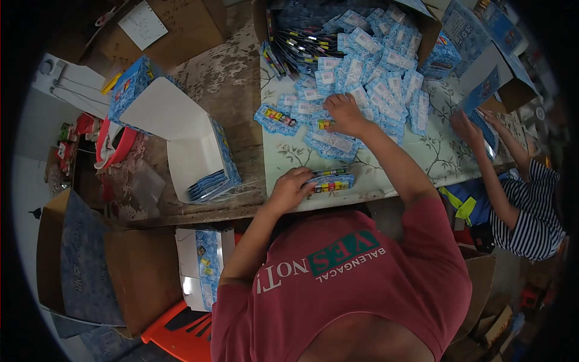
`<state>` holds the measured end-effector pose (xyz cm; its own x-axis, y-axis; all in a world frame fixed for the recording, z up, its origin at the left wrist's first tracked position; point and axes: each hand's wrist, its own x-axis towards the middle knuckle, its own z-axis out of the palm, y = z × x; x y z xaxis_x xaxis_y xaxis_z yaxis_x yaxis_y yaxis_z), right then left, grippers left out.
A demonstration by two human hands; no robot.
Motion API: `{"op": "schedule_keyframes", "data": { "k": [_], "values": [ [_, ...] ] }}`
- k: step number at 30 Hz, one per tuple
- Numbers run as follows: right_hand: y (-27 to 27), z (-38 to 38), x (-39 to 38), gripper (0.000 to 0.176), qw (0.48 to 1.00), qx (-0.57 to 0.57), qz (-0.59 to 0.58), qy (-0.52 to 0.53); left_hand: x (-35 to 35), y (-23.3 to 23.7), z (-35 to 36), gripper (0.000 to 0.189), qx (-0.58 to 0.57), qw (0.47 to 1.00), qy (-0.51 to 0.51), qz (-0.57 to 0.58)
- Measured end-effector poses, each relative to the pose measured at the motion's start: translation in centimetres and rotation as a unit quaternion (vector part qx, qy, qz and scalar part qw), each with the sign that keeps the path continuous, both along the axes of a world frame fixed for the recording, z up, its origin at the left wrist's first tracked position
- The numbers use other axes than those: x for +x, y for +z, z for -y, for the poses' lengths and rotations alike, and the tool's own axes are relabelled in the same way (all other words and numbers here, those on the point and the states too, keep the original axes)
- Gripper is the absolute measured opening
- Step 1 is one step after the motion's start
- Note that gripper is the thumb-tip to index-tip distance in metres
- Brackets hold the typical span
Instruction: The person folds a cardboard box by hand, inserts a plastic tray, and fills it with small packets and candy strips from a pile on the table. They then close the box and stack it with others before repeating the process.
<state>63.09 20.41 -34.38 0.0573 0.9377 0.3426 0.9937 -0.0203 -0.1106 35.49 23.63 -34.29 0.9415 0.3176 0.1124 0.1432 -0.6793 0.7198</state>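
Note:
Near the front edge of the table, my left hand (291, 190) is closed around a small stack of flat blue packets (335, 183), whose fronts show yellow, red and green pieces. Further up, my right hand (347, 114) has its fingers bent over a blue packet (324, 124) at the edge of a loose pile; its fingertips are partly hidden. Most packets in the pile (380, 84) lie with a pale label upward. One packet (278, 119) to the left of my right hand lies face up, showing a row of coloured pieces.
A cardboard box (263, 24) at the back spills packets onto the flowered cloth (289, 154). To the left stands an open display box (196, 158) with packets inside. At right, a co-worker in a striped shirt (531, 211) handles blue packets. A large carton (142, 271) sits lower left.

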Motion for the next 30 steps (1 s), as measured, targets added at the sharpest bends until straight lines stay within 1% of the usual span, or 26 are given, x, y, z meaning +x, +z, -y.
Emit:
{"op": "schedule_keyframes", "data": {
  "k": [1,2,3,4,5,6,7,8,9,10,11,12,13,14,15,17,18,20,21,23,26,27,28,29,30],
  "values": [
    [0.6,-0.1,-0.4,0.034,0.999,0.032,-0.031,0.025,0.0,0.0,0.0,0.023,0.002,1.000,0.000,0.001],
    [1.1,-0.2,-0.9,0.034,0.999,0.033,-0.030,0.027,0.0,0.0,0.1,0.024,0.018,0.999,0.004,0.033],
    [1.6,0.2,-1.9,0.029,0.997,-0.002,-0.076,-0.011,0.0,-0.1,0.4,0.025,0.031,0.997,0.009,0.065],
    [1.7,0.7,-3.0,0.023,0.991,-0.037,-0.122,-0.050,-0.1,0.6,0.7,0.025,0.029,0.997,0.011,0.065],
    [1.3,1.6,-4.2,0.023,0.991,-0.039,-0.121,-0.048,-0.1,1.3,0.9,0.026,0.127,0.988,0.031,0.076],
    [0.7,2.7,-5.5,0.019,0.990,-0.034,-0.133,0.019,0.0,1.9,1.1,0.027,0.223,0.970,0.050,0.085],
    [0.3,3.6,-6.5,0.016,0.985,-0.028,-0.145,0.086,0.0,1.9,1.2,0.027,0.221,0.970,0.052,0.085],
    [0.4,4.1,-6.9,0.016,0.985,-0.031,-0.146,0.085,0.1,1.9,1.1,0.026,0.221,0.969,0.052,0.094],
    [0.8,4.7,-7.2,0.019,0.959,-0.059,-0.266,0.076,0.1,1.7,0.9,0.026,0.220,0.969,0.050,0.098],
    [1.0,5.1,-7.3,0.023,0.918,-0.086,-0.382,0.065,0.2,1.6,0.6,0.026,0.220,0.969,0.049,0.101],
    [0.3,5.2,-6.5,0.023,0.918,-0.087,-0.383,0.063,0.2,1.1,0.2,0.025,0.163,0.983,0.031,0.081],
    [-0.9,5.2,-5.0,0.028,0.937,-0.084,-0.336,0.034,0.2,0.7,0.0,0.024,0.107,0.992,0.012,0.061],
    [-1.5,5.1,-4.0,0.033,0.954,-0.080,-0.288,0.005,0.1,0.5,0.0,0.024,0.106,0.992,0.011,0.062],
    [-2.2,5.0,-3.4,0.045,0.971,-0.101,-0.216,0.012,0.1,0.5,0.0,0.023,0.087,0.994,0.003,0.067],
    [-1.5,5.1,-3.4,0.045,0.972,-0.099,-0.215,0.010,0.2,0.5,-0.1,0.022,0.068,0.995,-0.005,0.072],
    [-0.1,5.0,-3.9,0.054,0.987,-0.117,-0.100,0.043,0.3,0.5,-0.2,0.022,0.077,0.994,-0.008,0.071],
    [-0.4,4.7,-3.8,0.054,0.987,-0.116,-0.100,0.041,0.2,0.4,-0.1,0.022,0.084,0.994,-0.009,0.068],
    [-1.2,3.8,-3.2,0.058,0.977,-0.201,-0.046,0.051,0.2,0.4,0.0,0.023,0.088,0.993,-0.022,0.078],
    [-0.8,3.9,-3.5,0.058,0.977,-0.200,-0.045,0.052,0.2,0.4,0.0,0.025,0.091,0.992,-0.034,0.086],
    [0.1,4.4,-4.4,0.051,0.985,-0.159,-0.054,0.049,0.1,0.2,0.0,0.024,0.087,0.993,-0.030,0.078],
    [-1.2,4.4,-4.3,0.046,0.986,-0.151,-0.044,0.053,0.0,0.4,0.2,0.024,0.085,0.993,-0.027,0.074],
    [-0.8,4.7,-4.5,0.046,0.986,-0.150,-0.043,0.052,0.2,0.7,0.2,0.025,0.089,0.992,-0.019,0.084],
    [0.0,5.1,-5.1,0.047,0.976,-0.188,-0.090,0.056,0.5,1.6,0.2,0.025,0.090,0.992,-0.019,0.085],
    [0.9,5.3,-5.4,0.047,0.963,-0.225,-0.136,0.061,0.6,2.7,0.2,0.025,0.182,0.979,-0.007,0.088],
    [1.8,5.4,-5.3,0.047,0.963,-0.226,-0.135,0.062,0.7,2.7,0.1,0.025,0.226,0.970,-0.001,0.087]
  ]
}}
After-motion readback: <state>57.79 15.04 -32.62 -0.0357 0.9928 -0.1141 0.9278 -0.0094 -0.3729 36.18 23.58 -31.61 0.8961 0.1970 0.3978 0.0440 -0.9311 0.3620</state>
